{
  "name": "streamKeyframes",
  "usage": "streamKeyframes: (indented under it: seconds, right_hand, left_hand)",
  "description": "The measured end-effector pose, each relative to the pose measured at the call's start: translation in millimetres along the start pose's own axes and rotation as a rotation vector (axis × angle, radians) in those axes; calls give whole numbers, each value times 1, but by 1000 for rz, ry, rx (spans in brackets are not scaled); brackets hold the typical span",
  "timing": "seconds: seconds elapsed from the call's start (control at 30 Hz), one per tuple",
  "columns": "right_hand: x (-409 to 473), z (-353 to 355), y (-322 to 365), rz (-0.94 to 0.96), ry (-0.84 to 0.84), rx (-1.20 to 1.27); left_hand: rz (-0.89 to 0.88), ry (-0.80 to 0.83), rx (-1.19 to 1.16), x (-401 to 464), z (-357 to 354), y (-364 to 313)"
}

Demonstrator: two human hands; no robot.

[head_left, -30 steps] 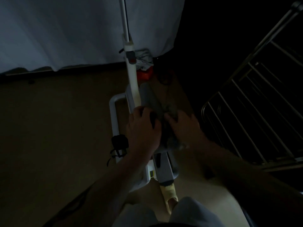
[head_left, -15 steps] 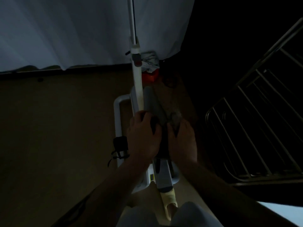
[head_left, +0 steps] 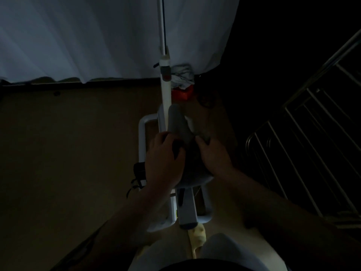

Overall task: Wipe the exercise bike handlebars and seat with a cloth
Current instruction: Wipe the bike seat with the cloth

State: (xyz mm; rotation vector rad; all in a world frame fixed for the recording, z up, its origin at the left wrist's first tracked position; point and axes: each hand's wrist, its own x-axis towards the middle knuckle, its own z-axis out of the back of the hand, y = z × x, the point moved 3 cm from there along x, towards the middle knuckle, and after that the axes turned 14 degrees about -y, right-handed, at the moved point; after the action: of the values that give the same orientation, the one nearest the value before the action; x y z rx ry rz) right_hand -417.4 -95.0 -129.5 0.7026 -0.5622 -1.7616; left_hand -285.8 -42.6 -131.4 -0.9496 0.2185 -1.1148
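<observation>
Seat (head_left: 178, 122) of the exercise bike sits right under the person, and both hands are down on its wide rear part: the left hand (head_left: 165, 159) lies over the left side, fingers bent onto the dark padding, probably to steady it, while the right hand (head_left: 214, 155) presses something dark there, likely the cloth, though the room is too dim for me to tell whether its fingers are curled round it. Beyond the narrow nose rises the white post (head_left: 165, 90), then the pale curtain (head_left: 97, 36) behind.
</observation>
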Motion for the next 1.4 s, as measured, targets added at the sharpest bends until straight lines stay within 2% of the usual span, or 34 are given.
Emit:
streamKeyframes:
  seconds: [0.07,0.13,0.27,0.3,0.4,0.43,0.57,0.63,0.73,0.9,0.97,1.03,1.17,1.3,1.37,1.4]
  right_hand:
    - [-28,2,-3,72,-150,-1]
    - [-44,7,-2,170,-214,33]
    - [0,9,7,-40,68,87]
    - [0,8,8,-45,87,70]
    - [-25,10,6,116,-73,-12]
    - [-25,9,7,139,-71,-24]
    - [19,1,20,-52,182,20]
    - [8,4,22,19,118,-20]
    - [-28,14,20,246,-44,-91]
    - [-6,8,28,211,69,-104]
    - [-19,10,25,334,22,-223]
    - [-22,4,22,400,17,-230]
    - [12,-16,33,245,110,-35]
    - [-5,-15,32,427,99,-273]
    - [8,-21,37,404,141,-224]
    - [19,-25,44,310,163,-139]
  left_hand:
    - [-16,-15,-26,-1,2,-1]
    - [-11,0,-29,0,4,-3]
    - [23,-3,-14,0,0,0]
    - [28,-12,-25,-2,0,1]
    - [28,-28,-27,-2,-1,1]
    - [38,-30,-34,-1,0,1]
    - [86,-44,-24,0,-1,0]
    - [94,-45,-20,-1,1,0]
    - [70,-68,-42,-2,4,-3]
    - [91,-93,-47,-1,3,-4]
    - [74,-99,-20,-2,4,-6]
    - [67,-103,-10,-1,6,-8]
    - [124,-106,1,-3,6,-6]
    - [185,-138,51,-5,10,-9]
    - [193,-149,37,-4,9,-8]
    - [206,-151,38,-3,9,-8]
